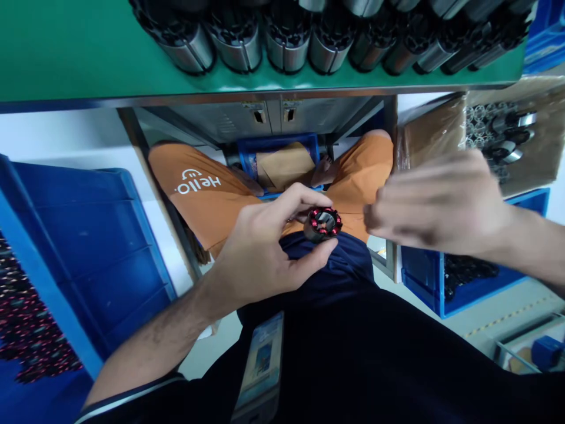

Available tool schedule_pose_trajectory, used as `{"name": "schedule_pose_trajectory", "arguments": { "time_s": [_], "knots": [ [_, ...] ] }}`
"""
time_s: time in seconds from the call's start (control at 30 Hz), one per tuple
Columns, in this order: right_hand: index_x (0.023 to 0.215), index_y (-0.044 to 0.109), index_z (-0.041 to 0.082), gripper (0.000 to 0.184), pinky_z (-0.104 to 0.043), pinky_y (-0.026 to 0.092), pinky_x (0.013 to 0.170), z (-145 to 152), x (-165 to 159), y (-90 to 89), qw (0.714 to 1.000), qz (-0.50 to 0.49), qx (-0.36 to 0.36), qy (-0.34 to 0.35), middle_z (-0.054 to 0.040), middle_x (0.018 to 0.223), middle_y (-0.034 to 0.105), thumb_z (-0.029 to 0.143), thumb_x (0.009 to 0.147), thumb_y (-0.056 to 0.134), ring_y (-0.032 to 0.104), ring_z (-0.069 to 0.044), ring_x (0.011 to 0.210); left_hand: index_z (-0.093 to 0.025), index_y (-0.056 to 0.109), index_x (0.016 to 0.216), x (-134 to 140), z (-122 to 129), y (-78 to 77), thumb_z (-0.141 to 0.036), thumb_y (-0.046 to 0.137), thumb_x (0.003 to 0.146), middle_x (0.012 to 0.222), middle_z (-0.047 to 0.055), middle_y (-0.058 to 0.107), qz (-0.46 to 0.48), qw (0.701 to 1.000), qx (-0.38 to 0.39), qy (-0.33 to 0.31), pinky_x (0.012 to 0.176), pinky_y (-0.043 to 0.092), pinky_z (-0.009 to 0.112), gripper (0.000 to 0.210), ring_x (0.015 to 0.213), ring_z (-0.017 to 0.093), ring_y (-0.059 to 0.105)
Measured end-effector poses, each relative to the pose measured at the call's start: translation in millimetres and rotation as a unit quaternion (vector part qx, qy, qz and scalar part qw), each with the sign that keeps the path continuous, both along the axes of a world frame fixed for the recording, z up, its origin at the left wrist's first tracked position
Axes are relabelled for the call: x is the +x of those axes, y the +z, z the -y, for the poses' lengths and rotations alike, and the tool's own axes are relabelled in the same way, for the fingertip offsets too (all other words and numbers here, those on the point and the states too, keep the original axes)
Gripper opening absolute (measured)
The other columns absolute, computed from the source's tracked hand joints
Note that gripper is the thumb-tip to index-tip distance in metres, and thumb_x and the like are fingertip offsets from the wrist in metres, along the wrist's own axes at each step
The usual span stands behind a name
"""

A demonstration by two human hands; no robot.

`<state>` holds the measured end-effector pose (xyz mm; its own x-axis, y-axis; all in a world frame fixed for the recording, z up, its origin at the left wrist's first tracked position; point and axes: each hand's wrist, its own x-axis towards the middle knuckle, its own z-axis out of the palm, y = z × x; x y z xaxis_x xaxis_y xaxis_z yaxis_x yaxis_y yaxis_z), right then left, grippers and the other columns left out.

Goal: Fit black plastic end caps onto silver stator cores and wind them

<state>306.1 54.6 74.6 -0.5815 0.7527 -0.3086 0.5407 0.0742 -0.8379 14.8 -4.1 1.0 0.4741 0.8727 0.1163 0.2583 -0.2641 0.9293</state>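
Note:
My left hand (265,250) is closed around a small motor stator (325,225), gripped between the thumb and the fingers above my lap. Red copper windings show around the stator's open, ring-shaped end, which is tilted up toward me. To the right, my right hand (441,203) is apart from the stator, in front of the cardboard box. Motion smears it; its fingers look curled, but whether they hold anything cannot be made out.
Several metal-and-black cylindrical housings (286,50) stand along the green tabletop (66,47). A cardboard box (435,132) at right holds metal rings. Blue bin (424,277) below it contains black parts. At left, another blue bin (88,235) stands beside many red-wound stators (35,330).

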Motion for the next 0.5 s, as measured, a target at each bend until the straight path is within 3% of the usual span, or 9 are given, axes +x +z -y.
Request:
{"name": "schedule_pose_trajectory", "arguments": {
  "time_s": [0.07,0.1,0.2,0.27,0.3,0.37,0.43,0.5],
  "knots": [
    [0.071,0.079,0.028,0.037,-0.031,0.051,0.058,-7,9,2.8,0.999,-0.032,0.033,-0.012,0.0014,0.073,0.073,0.038,0.087,0.111,0.062,-0.014,0.068,-0.027,0.076,0.135,-3,1,-0.5,-0.013,0.086,0.107,0.138,0.003,0.093,0.000,0.999,0.050,0.018,0.113,0.079,0.033,0.033,0.127,0.022,0.093],
    [0.075,0.082,0.027,0.035,-0.030,0.053,0.057,-9,12,0.8,0.998,-0.061,0.001,-0.026,-0.0015,0.079,0.079,0.041,0.090,0.110,0.068,-0.015,0.071,-0.028,0.077,0.134,-5,1,-1.1,-0.011,0.086,0.108,0.144,0.003,0.093,-0.005,0.995,0.094,0.028,0.121,0.077,0.036,0.032,0.133,0.022,0.092],
    [0.096,0.092,0.024,0.033,-0.026,0.064,0.057,-7,11,-14.2,0.960,-0.128,-0.246,-0.038,-0.0074,0.094,0.092,0.055,0.105,0.100,0.085,-0.018,0.077,-0.034,0.080,0.129,-8,1,-2.7,-0.011,0.080,0.115,0.154,-0.001,0.090,-0.033,0.977,0.208,0.041,0.135,0.073,0.044,0.027,0.137,0.020,0.091],
    [0.103,0.094,0.024,0.036,-0.024,0.062,0.051,0,3,-22.9,0.922,-0.127,-0.365,-0.010,-0.0045,0.089,0.093,0.060,0.109,0.096,0.084,-0.017,0.065,-0.035,0.081,0.128,-8,1,-3.2,-0.008,0.074,0.116,0.152,-0.004,0.091,-0.056,0.957,0.283,0.030,0.135,0.073,0.043,0.030,0.137,0.019,0.091],
    [0.099,0.092,0.025,0.037,-0.023,0.058,0.047,4,-2,-24.2,0.922,-0.120,-0.369,-0.005,-0.0007,0.081,0.090,0.061,0.109,0.095,0.079,-0.014,0.056,-0.034,0.082,0.129,-6,0,-3.5,-0.007,0.075,0.114,0.147,-0.003,0.092,-0.061,0.946,0.317,0.028,0.134,0.074,0.042,0.031,0.133,0.019,0.093],
    [0.086,0.085,0.028,0.038,-0.020,0.048,0.043,9,-8,-18.5,0.955,-0.087,-0.283,-0.020,0.0072,0.068,0.080,0.058,0.105,0.099,0.065,-0.008,0.046,-0.028,0.082,0.131,-3,-1,-4.8,-0.011,0.081,0.108,0.132,0.000,0.095,-0.059,0.938,0.341,0.035,0.129,0.077,0.042,0.028,0.118,0.022,0.096],
    [0.076,0.080,0.030,0.039,-0.017,0.042,0.044,9,-6,-4.2,0.985,-0.039,-0.160,-0.050,0.0101,0.061,0.071,0.047,0.101,0.105,0.058,-0.005,0.049,-0.023,0.080,0.130,-1,-1,-6.9,-0.020,0.088,0.102,0.119,0.004,0.095,-0.049,0.959,0.271,0.062,0.117,0.081,0.041,0.030,0.105,0.024,0.096],
    [0.075,0.080,0.028,0.039,-0.017,0.042,0.048,6,3,10.8,0.995,0.002,-0.074,-0.063,0.0080,0.064,0.071,0.040,0.092,0.113,0.059,-0.006,0.057,-0.023,0.078,0.132,-1,0,-9.6,-0.023,0.088,0.100,0.120,0.004,0.095,-0.035,0.982,0.174,0.068,0.110,0.081,0.038,0.033,0.108,0.025,0.095]
  ]
}}
